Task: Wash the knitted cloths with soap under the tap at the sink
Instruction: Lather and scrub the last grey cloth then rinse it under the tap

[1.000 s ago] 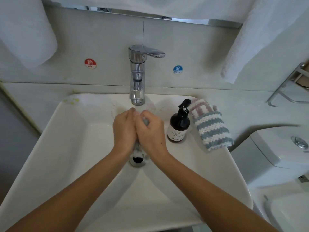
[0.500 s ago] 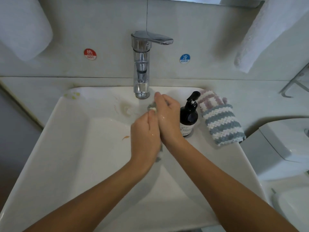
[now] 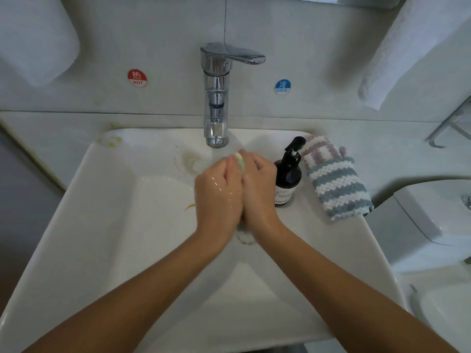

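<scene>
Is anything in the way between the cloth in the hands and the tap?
Nothing visible is. The left hand and right hand press the small cloth between them just below the tap. The soap bottle and striped cloths sit off to the right.

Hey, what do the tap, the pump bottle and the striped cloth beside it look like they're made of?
Tap: polished chrome-look metal, mirror reflections on its body.
Pump bottle: dark glossy body, glass or plastic, can't tell; black plastic-looking pump.
Striped cloth: soft chunky knit yarn, matte, visible stitch rows.
</scene>
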`<state>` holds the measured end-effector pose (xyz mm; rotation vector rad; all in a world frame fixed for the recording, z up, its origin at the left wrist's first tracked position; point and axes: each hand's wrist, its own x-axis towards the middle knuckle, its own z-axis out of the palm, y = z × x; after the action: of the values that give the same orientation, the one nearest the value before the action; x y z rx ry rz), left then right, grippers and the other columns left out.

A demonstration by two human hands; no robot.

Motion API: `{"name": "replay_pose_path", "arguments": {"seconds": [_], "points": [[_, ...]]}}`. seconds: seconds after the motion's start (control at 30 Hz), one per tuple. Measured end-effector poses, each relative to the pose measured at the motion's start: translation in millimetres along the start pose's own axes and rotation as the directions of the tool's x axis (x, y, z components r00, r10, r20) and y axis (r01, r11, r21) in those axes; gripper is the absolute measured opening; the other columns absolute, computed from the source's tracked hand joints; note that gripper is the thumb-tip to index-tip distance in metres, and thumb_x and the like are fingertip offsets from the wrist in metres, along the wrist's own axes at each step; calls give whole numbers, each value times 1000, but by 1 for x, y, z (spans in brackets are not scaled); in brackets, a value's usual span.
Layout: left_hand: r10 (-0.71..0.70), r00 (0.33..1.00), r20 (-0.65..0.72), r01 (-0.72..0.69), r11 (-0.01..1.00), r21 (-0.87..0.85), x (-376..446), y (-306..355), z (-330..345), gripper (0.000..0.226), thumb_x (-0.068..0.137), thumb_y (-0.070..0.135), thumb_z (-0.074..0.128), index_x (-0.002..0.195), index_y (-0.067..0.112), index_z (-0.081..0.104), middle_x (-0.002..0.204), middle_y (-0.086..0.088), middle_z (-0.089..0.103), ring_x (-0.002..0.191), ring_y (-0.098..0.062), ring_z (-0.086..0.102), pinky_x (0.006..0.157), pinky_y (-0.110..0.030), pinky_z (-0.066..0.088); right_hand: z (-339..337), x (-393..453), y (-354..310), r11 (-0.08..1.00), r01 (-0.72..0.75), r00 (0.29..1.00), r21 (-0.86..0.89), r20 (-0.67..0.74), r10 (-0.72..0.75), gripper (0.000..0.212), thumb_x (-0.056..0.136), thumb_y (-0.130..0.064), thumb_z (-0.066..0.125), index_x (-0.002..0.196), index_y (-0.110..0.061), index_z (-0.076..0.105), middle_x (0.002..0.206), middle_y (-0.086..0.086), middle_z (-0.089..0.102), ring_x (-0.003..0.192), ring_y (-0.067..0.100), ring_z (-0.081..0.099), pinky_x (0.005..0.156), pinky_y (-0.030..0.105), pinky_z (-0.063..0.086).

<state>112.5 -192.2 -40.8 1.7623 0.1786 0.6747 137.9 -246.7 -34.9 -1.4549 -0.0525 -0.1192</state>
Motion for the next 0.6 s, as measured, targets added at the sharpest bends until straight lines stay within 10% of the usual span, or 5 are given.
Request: {"name": "replay_pose_path", "arguments": {"seconds": [0.43,0.6], "points": [[-186,982,-16,186,982,-18,28,-25,-9,49,101,18,44,53,18,36,46,8,38,48,-14,34,54,-33,31,4,-18,8,990,45,992,-136,122,-28,41,95,-10,53,58,-18,37,52,-7,29,52,7,29,50,25,28],[-76,997,0,76,996,49,-3,-11,0,43,102,20,43,59,15,48,53,4,48,49,-8,45,50,-26,37,7,9,14,990,-109,994,-85,-40,106,40,95,-18,52,57,-19,39,54,-1,35,58,16,35,58,35,31]]}}
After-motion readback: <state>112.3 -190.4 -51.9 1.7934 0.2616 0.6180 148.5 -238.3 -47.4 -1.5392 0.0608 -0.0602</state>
